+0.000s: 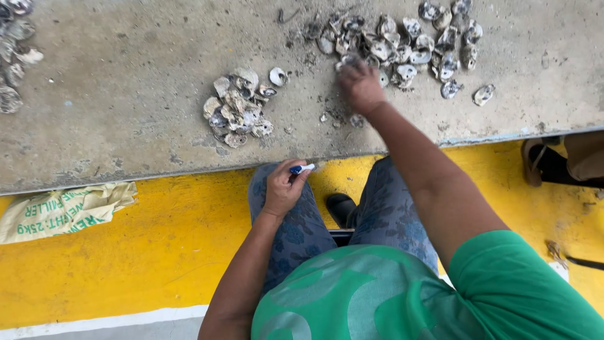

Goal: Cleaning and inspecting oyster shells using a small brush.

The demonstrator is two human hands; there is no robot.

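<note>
Concrete slab (145,126) above a yellow floor (126,252). Larger shell pile (402,44) at far right; smaller pile (238,108) nearer centre. Right hand (360,85) reaches the large pile's near edge, fingers curled on a shell, grip unclear. Left hand (283,189) clenches a blue-handled tool (301,169). Step, seemingly: picking; next calls for bringing shell to tool.

Small heap of oyster shells (236,108) sits mid-counter, well apart from more shells (14,50) strung along the far left edge of the grey concrete counter (126,82). Crumpled printed sack (63,211) lies on the yellow painted floor (126,252) just below the counter edge, white stripe (100,322) along the floor's near side. Sandalled foot (544,162) of another person at right edge, dark shoe (341,208) on the yellow floor at centre.
</note>
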